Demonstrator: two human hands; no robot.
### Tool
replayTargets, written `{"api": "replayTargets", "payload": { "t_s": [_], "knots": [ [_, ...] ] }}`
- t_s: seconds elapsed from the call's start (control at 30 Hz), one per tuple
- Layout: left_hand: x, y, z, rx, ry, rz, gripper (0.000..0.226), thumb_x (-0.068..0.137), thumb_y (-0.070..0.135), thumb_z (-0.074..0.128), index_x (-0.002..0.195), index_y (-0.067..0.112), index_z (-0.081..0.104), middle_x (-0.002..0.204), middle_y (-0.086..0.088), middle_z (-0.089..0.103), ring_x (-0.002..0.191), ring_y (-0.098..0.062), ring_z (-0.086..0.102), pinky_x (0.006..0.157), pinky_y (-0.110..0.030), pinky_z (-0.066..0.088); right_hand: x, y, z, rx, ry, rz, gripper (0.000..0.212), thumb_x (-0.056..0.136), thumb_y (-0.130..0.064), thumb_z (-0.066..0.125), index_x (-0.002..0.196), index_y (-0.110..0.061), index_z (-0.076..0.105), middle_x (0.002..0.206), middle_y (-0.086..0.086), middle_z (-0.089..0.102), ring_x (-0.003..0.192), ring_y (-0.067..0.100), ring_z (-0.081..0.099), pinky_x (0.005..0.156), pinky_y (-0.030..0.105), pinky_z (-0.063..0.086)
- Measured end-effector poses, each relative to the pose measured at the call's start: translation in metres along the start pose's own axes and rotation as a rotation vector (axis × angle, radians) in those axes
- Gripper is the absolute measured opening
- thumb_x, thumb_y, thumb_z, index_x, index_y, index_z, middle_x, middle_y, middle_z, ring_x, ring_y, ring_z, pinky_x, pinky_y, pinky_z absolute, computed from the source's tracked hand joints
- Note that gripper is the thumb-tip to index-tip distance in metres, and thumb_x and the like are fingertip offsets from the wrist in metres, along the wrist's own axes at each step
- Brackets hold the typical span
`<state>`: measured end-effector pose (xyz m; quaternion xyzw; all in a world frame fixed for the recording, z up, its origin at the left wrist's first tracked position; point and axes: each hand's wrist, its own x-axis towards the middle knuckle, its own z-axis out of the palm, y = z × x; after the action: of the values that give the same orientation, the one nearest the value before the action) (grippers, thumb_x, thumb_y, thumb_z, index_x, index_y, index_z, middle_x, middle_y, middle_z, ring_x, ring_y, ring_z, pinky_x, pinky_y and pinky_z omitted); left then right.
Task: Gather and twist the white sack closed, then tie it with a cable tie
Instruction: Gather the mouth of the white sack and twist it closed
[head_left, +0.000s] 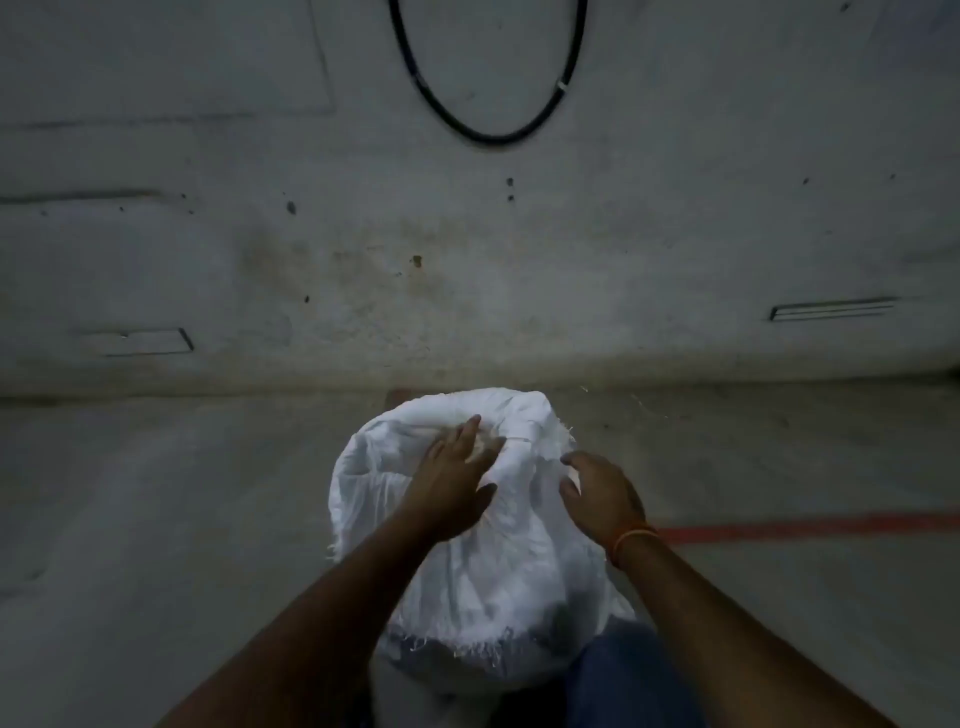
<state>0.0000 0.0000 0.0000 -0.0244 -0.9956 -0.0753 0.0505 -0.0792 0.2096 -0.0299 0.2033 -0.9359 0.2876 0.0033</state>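
A white woven plastic sack, crinkled and bulging, stands upright on a dull grey concrete floor directly below the camera, close to the foot of a stained, pitted grey wall. The sack's cloth looks thin and coarse, with loose threads fraying along its cut edges at the left side and along the lower hem. Its mouth is loosely bunched at the top, with folds running inward toward the middle; what is inside cannot be seen. The person's left hand lies across the top folds, fingers long and nearly straight, spread a little and pressing down on the gathered cloth. The right hand sits at the sack's right upper edge with fingers curled inward over the fabric; whether they truly pinch the cloth cannot be told from this blurred view. An orange thread band circles the right wrist. A blue trouser leg touches the sack's lower right side. On the wall above, a thick black cable hangs in a smooth U-shaped loop. A painted red line runs across the floor to the right of the sack, and bare floor stretches wide on both sides.
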Motion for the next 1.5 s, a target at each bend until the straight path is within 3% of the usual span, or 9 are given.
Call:
{"api": "replayTargets", "payload": {
  "t_s": [0.3,0.47,0.6,0.7,0.9,1.03,1.17,1.33,1.5],
  "knots": [
    [0.041,-0.008,0.083,-0.004,-0.197,-0.031,0.065,0.098,0.043,0.046,0.156,0.032,0.018,0.168,-0.011,-0.008,0.155,-0.036,0.0,0.121,-0.056,0.017,0.023,0.039,0.058,0.057,-0.027,0.396,0.053,0.086,-0.028,0.067,0.13,-0.004,0.05,0.128,0.02,0.056,0.118,0.035,0.056,0.1,0.037,0.047],
    [0.046,-0.016,0.116,0.007,-0.3,-0.046,0.063,0.094,0.043,0.044,0.153,0.03,0.026,0.168,-0.015,-0.002,0.153,-0.04,0.009,0.12,-0.056,0.018,0.035,0.067,0.079,0.518,-0.054,0.696,0.055,0.068,-0.02,0.083,0.114,0.005,0.064,0.11,0.01,0.069,0.105,0.028,0.066,0.097,0.04,0.053],
    [0.05,-0.015,0.123,0.023,-0.345,-0.051,0.064,0.094,0.044,0.043,0.153,0.028,0.026,0.168,-0.015,0.0,0.152,-0.04,0.01,0.118,-0.055,0.02,0.033,0.071,0.069,0.931,-0.126,0.903,0.026,0.068,-0.006,0.081,0.085,0.011,0.071,0.072,0.019,0.071,0.059,0.027,0.07,0.058,0.038,0.061],
    [0.051,-0.011,0.122,0.034,-0.363,-0.037,0.064,0.093,0.044,0.045,0.152,0.028,0.027,0.167,-0.015,0.005,0.152,-0.038,0.013,0.117,-0.053,0.021,0.038,0.063,0.048,0.95,-0.064,0.819,0.01,0.078,0.014,0.063,0.076,0.004,0.065,0.06,0.013,0.054,0.035,0.018,0.047,0.041,0.019,0.039],
    [0.057,0.003,0.094,-0.013,-0.38,0.019,0.065,0.099,0.046,0.045,0.154,0.02,0.023,0.167,-0.014,0.01,0.153,-0.036,0.012,0.121,-0.052,0.017,0.053,0.039,-0.01,0.989,0.167,0.581,0.026,0.075,0.015,0.056,0.083,-0.001,0.075,0.054,0.005,0.064,0.043,0.018,0.054,0.048,0.025,0.047],
    [0.061,0.028,0.043,-0.17,-0.18,0.028,0.073,0.098,0.06,0.025,0.158,0.018,0.017,0.168,-0.006,0.013,0.155,-0.027,0.012,0.125,-0.049,0.013,0.065,0.016,-0.059,1.021,0.272,0.491,0.026,0.078,0.011,0.054,0.074,-0.005,0.074,0.044,0.0,0.051,0.034,0.011,0.04,0.038,0.016,0.034],
    [0.046,0.058,-0.016,-0.448,0.142,0.107,0.073,0.092,0.072,0.03,0.141,0.024,0.054,0.144,0.002,0.058,0.132,-0.014,0.054,0.107,-0.027,0.037,0.068,-0.014,-0.1,1.104,0.362,0.406,0.04,0.079,0.015,0.048,0.052,-0.013,0.06,0.037,-0.004,0.041,0.032,0.012,0.033,0.037,0.012,0.028],
    [0.038,0.065,-0.045,-0.292,0.359,0.349,0.023,0.086,0.048,0.066,0.084,0.025,0.069,0.076,0.007,0.073,0.066,-0.009,0.065,0.059,-0.02,0.046,0.065,-0.042,-0.129,1.14,0.381,0.249,0.028,0.078,0.009,0.059,0.073,-0.01,0.079,0.066,0.014,0.061,0.056,0.019,0.054,0.051,0.03,0.046],
    [0.049,0.042,-0.068,-0.323,0.375,0.268,0.029,0.086,0.025,0.058,0.11,0.023,0.074,0.099,0.001,0.078,0.09,-0.021,0.072,0.081,-0.03,0.054,0.053,-0.063,-0.154,1.074,0.303,0.085,0.023,0.078,0.008,0.068,0.077,-0.011,0.08,0.072,0.012,0.074,0.069,0.027,0.069,0.07,0.044,0.06]
  ]
}}
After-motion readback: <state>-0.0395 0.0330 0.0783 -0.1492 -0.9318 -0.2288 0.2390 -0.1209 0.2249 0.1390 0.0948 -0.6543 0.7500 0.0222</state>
